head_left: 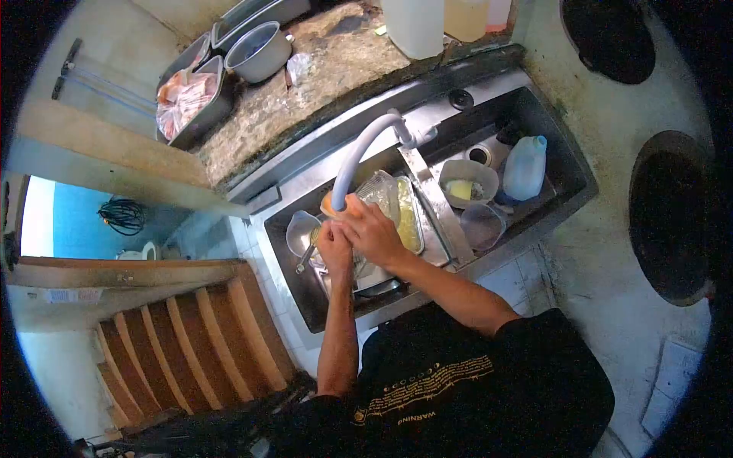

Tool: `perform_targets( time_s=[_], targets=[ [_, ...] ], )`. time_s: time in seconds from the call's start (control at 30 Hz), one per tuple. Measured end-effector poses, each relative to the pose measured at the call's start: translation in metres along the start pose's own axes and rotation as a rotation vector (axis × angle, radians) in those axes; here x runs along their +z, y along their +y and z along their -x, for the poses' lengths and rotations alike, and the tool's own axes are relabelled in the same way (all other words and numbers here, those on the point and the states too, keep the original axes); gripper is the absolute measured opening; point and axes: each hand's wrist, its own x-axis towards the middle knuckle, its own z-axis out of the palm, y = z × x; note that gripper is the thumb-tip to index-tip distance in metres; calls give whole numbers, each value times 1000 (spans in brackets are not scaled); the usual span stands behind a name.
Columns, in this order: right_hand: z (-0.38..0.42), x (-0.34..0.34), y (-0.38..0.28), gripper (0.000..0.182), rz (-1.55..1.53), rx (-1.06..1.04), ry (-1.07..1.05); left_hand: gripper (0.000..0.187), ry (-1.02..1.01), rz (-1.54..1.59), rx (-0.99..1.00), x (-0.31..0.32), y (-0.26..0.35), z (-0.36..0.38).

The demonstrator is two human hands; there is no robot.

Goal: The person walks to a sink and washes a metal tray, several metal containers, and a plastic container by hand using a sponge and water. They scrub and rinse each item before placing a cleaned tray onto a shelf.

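Observation:
Over the left basin of the sink (284,294), my two hands are close together under the grey faucet hose (353,164). My right hand (370,230) is closed around an orange, cup-like piece (330,206) right at the hose's mouth. My left hand (334,243) is in a fist just below it; what it grips is hidden. A thin utensil handle (307,257) sticks out beside that fist. Left of the hands sits a clear plastic container (300,231). Behind the right hand, a clear plastic tray (379,192) and a metal pan with yellowish contents (408,221) lie in the basin.
The right basin holds a tub with a yellow sponge (460,188), a clear container (482,226) and a bluish jug (525,169). On the stone counter (328,57) stand a grey pot (259,52), a pan of bagged meat (185,99) and large jugs (414,27). Stairs (191,343) descend at left.

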Motion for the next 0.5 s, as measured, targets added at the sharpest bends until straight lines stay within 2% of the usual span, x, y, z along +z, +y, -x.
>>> perform_targets(
  time_s=[0.07, 0.13, 0.17, 0.2, 0.23, 0.27, 0.33, 0.37, 0.43, 0.5],
  targets=[
    [3, -6, -13, 39, -57, -19, -48, 40, 226, -175, 184, -1, 7, 3],
    [9, 7, 20, 39, -90, -53, 54, 45, 238, -248, 64, -9, 11, 16],
    [3, 2, 31, 38, -52, 27, 31, 48, 241, -281, 6, -13, 14, 21],
    [-7, -17, 25, 37, 21, 193, -50, 50, 272, -261, 11, -16, 28, 25],
    [-6, -21, 22, 36, 45, 252, -85, 50, 260, -244, 11, -18, 17, 25],
    [-1, -17, 11, 35, 57, 222, -88, 50, 242, -229, 17, -18, -2, 20],
    [17, -10, -5, 35, -16, -89, 46, 50, 265, -254, 68, -13, -3, 17],
    [19, -15, -10, 34, -32, -125, 38, 50, 247, -149, 24, -16, 13, 18],
    [20, -22, -1, 34, 14, -26, 42, 50, 203, 56, -76, -27, 40, 24],
    [-8, -31, 38, 34, 144, 213, 67, 50, 198, -46, 19, -31, 28, 27]
  ],
)
